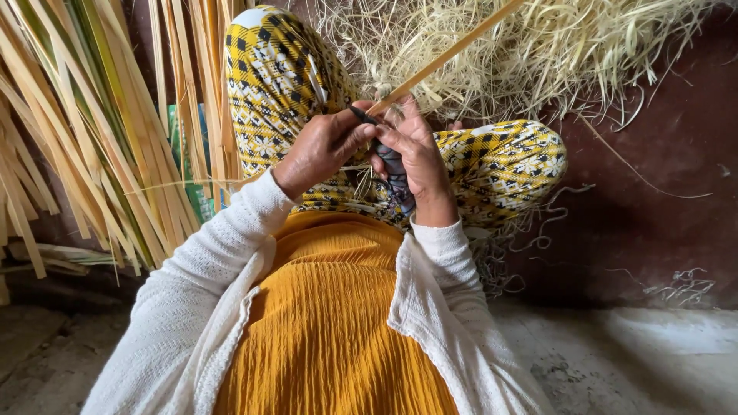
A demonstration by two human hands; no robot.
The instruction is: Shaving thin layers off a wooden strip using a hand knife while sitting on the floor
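Observation:
My left hand (319, 146) and my right hand (419, 157) meet over my lap, above knees covered in yellow checked cloth (284, 77). A long tan bamboo strip (446, 54) runs from between my fingers up to the right. The left hand pinches the strip together with a dark thin blade (363, 115). My right hand's fingers close round the strip's near end, with a dark cloth wrap (396, 180) under the palm.
A stack of long split bamboo strips (84, 131) leans at the left. A pile of pale thin shavings (538, 46) lies beyond my knees. Curled shavings (680, 284) are scattered on the dark red floor at the right.

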